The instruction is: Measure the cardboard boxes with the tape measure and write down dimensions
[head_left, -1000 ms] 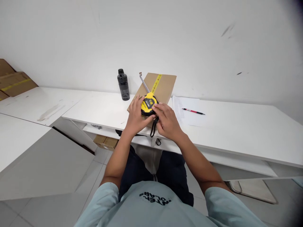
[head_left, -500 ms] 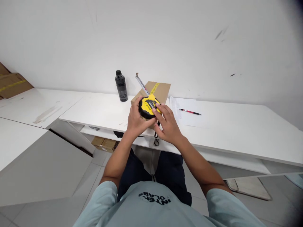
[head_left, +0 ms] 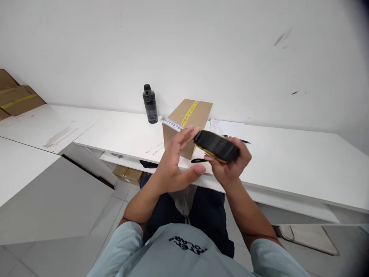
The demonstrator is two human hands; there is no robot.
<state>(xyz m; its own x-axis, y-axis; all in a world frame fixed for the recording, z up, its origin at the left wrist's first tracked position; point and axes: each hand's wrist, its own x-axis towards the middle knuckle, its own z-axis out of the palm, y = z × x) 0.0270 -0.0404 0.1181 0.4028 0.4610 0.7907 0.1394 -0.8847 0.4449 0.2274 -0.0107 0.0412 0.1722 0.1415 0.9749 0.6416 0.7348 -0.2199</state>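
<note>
My right hand (head_left: 230, 169) grips a black and yellow tape measure (head_left: 216, 146), held on edge in the air above the front edge of the white desk (head_left: 288, 161). A short length of white tape blade (head_left: 173, 124) sticks out to the left. My left hand (head_left: 175, 165) is open, its fingers spread beside the blade and the case, holding nothing. Just behind the hands a brown cardboard box (head_left: 198, 109) with a yellow tape strip stands on the desk.
A dark water bottle (head_left: 150, 104) stands left of the box by the wall. Sheets of paper (head_left: 227, 127) with a red pen (head_left: 245, 141) lie to its right. Flattened cartons (head_left: 14, 98) lie at far left. Small boxes (head_left: 128, 174) sit under the desk.
The tape measure has come off the box top and moved right and toward me in my right hand. My left hand let go and opened. The blade is much shorter.
</note>
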